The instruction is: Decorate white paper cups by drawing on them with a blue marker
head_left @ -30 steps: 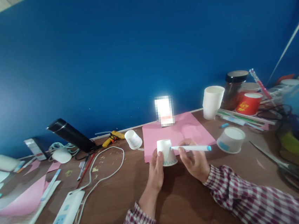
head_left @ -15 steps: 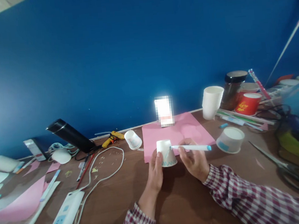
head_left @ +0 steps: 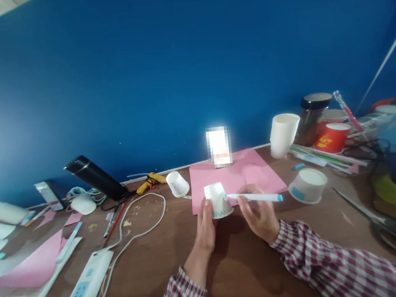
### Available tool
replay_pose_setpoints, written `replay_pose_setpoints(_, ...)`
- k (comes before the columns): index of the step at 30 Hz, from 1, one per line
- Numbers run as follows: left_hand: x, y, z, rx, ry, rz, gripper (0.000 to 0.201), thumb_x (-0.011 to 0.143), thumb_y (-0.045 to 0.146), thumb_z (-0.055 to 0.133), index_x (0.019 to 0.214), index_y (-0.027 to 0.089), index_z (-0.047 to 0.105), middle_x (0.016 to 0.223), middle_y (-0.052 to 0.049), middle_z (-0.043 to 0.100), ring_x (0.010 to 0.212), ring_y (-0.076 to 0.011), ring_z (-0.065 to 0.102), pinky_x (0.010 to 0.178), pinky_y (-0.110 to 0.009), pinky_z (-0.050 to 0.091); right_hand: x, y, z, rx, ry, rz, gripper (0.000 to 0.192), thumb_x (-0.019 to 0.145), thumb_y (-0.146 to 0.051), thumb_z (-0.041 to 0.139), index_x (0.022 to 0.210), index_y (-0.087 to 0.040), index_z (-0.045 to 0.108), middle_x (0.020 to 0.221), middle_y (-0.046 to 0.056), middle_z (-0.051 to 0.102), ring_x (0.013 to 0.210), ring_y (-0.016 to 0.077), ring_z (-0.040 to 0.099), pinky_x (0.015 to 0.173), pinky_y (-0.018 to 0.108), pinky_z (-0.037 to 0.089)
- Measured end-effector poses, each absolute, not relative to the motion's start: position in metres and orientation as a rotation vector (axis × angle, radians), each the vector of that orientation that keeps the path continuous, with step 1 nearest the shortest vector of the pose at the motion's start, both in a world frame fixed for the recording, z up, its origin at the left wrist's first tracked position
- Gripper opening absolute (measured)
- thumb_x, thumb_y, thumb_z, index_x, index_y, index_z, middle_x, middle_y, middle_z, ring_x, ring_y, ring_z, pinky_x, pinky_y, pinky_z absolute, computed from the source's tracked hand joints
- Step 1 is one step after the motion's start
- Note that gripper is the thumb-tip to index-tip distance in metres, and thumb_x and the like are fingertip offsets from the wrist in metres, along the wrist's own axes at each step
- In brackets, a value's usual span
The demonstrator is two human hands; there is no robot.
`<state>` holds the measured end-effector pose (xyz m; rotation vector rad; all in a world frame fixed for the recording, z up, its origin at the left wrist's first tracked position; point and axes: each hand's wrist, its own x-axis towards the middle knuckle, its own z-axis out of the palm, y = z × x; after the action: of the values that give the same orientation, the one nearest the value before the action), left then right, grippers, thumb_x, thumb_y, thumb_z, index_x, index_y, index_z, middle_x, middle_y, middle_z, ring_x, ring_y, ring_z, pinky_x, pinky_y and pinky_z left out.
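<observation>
A small white paper cup (head_left: 217, 200) stands upside down and slightly tilted on the brown table (head_left: 244, 270), with blue zigzag marks on its side. My left hand (head_left: 206, 229) grips it from the left. My right hand (head_left: 260, 215) holds a white marker with a blue end cap (head_left: 255, 197), its tip touching the cup's right side. Both sleeves are red and white plaid. A pink paper sheet (head_left: 237, 172) lies just behind the cup.
Another small cup (head_left: 177, 183) lies on its side to the left, and a wider cup (head_left: 307, 185) sits to the right. Stacked white cups (head_left: 282, 135), a jar (head_left: 311, 118), a red cup (head_left: 333, 137), scissors (head_left: 388, 228), a power strip (head_left: 84, 292) and a glue gun (head_left: 149, 181) surround.
The cup has tilted and turned a little in my left hand, rising slightly. The marker tip stays on its side.
</observation>
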<state>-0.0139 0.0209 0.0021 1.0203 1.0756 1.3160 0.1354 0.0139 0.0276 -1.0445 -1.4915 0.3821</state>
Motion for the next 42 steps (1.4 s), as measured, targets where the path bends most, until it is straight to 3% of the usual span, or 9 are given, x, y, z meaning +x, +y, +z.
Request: replay_pose_setpoints(42, -0.0148, 0.0177, 0.0114, 1.146, 1.115, 1.299, 0.045, 0.084, 0.051, 0.051, 0.113, 0.017, 0.056, 0.1, -0.007, 0.064, 0.092, -0.0204, 0.059, 0.082, -0.031, 0.047, 0.1332, 0.0087, 0.0293, -1.016, -1.642, 0.399, 0.004, 0.088, -0.021, 0.05, 0.089, -0.019, 0.053, 0.08, 0.004, 0.06, 0.071, 0.0167, 0.06, 0.066, 0.029, 0.05)
